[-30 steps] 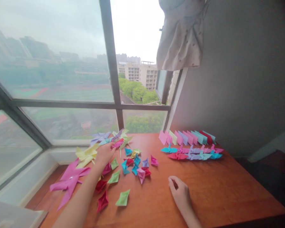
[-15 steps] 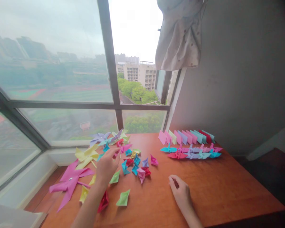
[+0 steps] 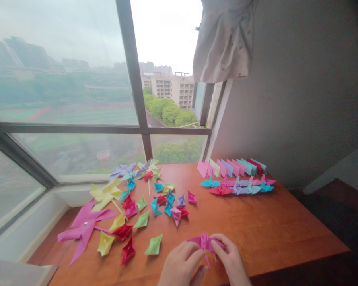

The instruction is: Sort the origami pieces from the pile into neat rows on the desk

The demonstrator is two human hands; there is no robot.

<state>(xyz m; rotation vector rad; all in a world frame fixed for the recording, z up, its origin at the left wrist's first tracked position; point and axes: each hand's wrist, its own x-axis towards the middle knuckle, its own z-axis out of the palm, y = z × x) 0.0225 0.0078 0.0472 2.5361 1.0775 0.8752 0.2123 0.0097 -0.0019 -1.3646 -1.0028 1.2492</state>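
The left hand (image 3: 181, 262) and the right hand (image 3: 229, 256), seen from the head camera, come together at the near edge of the counter (image 3: 274, 226), both closed on one magenta paper crane (image 3: 205, 240). The left grips its left side, the fingertips partly hidden; the right pinches its right wing, with the thumb in front. The crane sits between the two hands, its wings spread to either side and a thin point hanging down.

To the left of the hands, a green folded paper piece (image 3: 154, 245) lies nearest, then a dark red folded piece (image 3: 128, 251) and a yellow folded piece (image 3: 105, 243). More small folded pieces in blue, red, green, pink and purple are scattered farther back. Along the left edge lie a large pink pinwheel (image 3: 85, 226) and a yellow pinwheel (image 3: 105, 194), with a purple pinwheel (image 3: 123, 170) beyond them near the window frame (image 3: 144, 130).

At the far right, folded paper cards (image 3: 231, 168) stand in a slanting row, and just in front of them sit two rows of paper cranes (image 3: 220, 191). A pale spotted cloth (image 3: 223, 47) hangs above, by the grey wall (image 3: 292, 87).
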